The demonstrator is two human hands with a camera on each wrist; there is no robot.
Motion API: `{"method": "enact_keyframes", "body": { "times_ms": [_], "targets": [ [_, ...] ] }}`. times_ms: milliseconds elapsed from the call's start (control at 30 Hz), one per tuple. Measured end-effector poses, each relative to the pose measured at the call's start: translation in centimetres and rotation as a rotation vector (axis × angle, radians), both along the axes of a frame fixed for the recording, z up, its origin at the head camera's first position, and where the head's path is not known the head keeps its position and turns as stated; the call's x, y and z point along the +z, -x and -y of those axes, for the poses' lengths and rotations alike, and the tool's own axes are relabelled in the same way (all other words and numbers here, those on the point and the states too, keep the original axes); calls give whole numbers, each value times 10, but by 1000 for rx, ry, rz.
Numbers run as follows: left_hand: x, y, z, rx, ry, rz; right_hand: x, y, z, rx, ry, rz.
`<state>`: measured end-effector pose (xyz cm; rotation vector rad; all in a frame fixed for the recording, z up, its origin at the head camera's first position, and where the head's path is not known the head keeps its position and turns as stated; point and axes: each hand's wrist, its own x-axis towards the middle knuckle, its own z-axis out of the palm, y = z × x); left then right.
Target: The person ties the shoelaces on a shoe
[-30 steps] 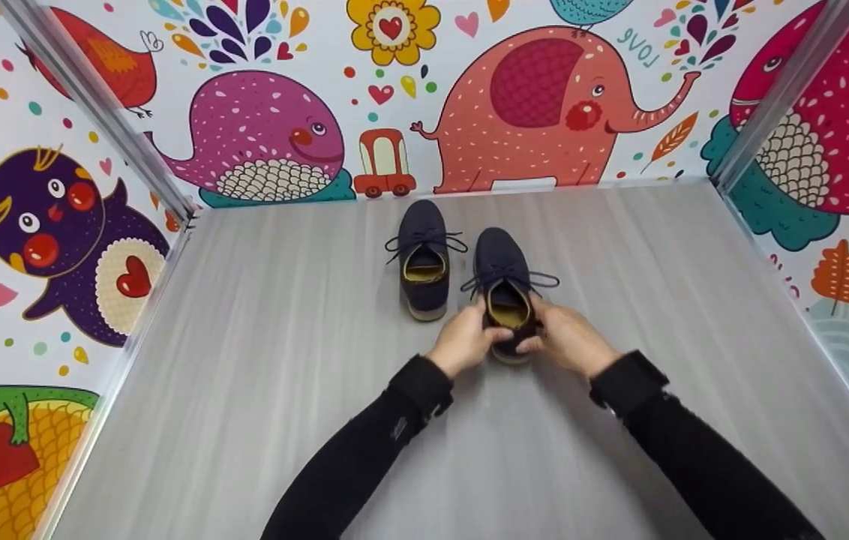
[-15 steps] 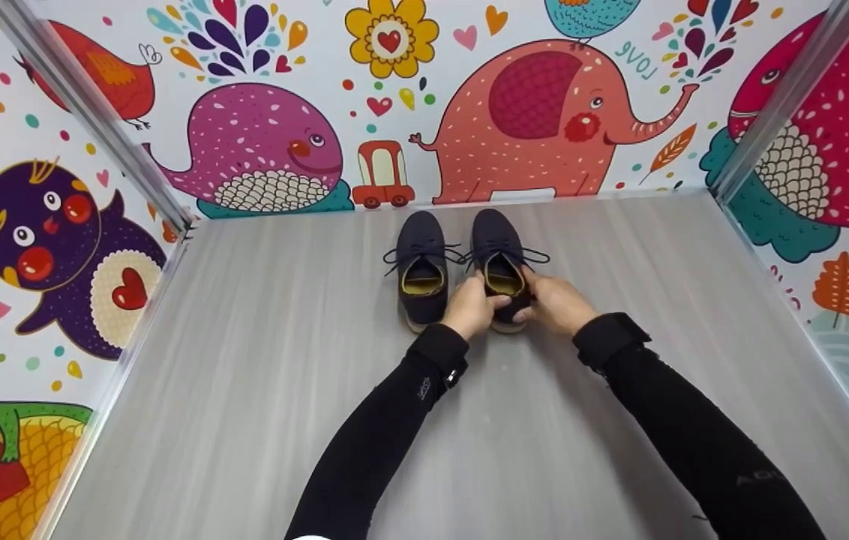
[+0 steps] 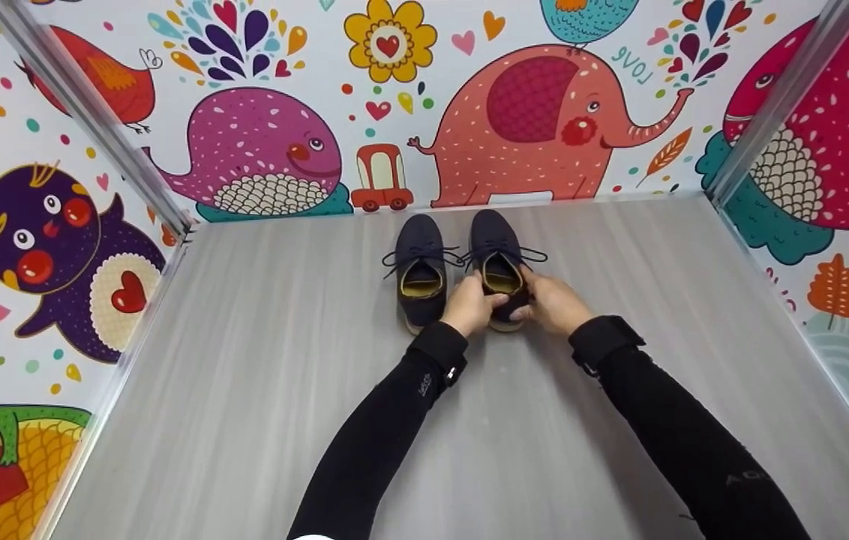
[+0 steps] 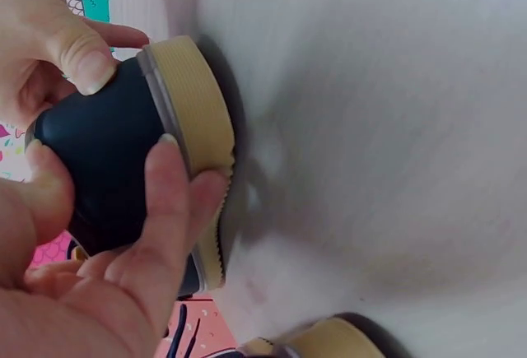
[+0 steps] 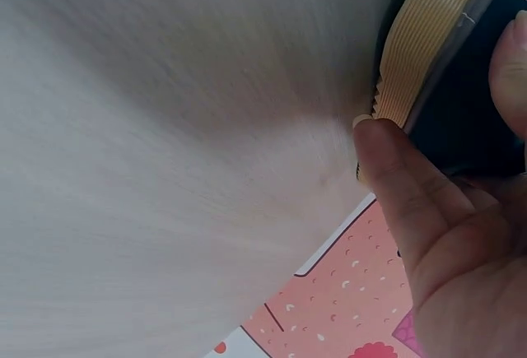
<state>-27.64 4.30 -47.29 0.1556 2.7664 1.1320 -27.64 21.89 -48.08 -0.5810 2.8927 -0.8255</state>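
Both hands, left hand (image 3: 467, 309) and right hand (image 3: 553, 304), curl around the dark blue lace-up shoe (image 3: 498, 259). Wrist views show its tan ribbed sole (image 4: 193, 119); its twin shoe (image 3: 420, 274) sits at nine o'clock.

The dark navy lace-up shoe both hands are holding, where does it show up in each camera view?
Head: dark navy lace-up shoe at centre, right of its twin, heel between both hands.
Left wrist: heel at left, in the left hand.
Right wrist: heel at upper right, by the right hand.
Shared landmark: its ribbed tan sole.
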Motion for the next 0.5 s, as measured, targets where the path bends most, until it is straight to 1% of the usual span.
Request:
{"method": "enact_keyframes", "body": {
  "times_ms": [133, 200, 267, 367, 500],
  "targets": [
    [1, -3, 4, -38, 26, 1, 2, -1, -3, 22, -16, -6],
    [5, -7, 9, -62, 43, -7, 6, -3, -6, 30, -35, -19],
    [10, -12, 16, -85, 51, -34, 10, -8, -8, 35, -59, -41],
    [20, -20, 32, -97, 28, -119, 20, -17, -13, 31, -73, -71],
    [34, -31, 64, -99, -56, -270, 32, -34, -24, 27, -71, -92]
  ]
}}
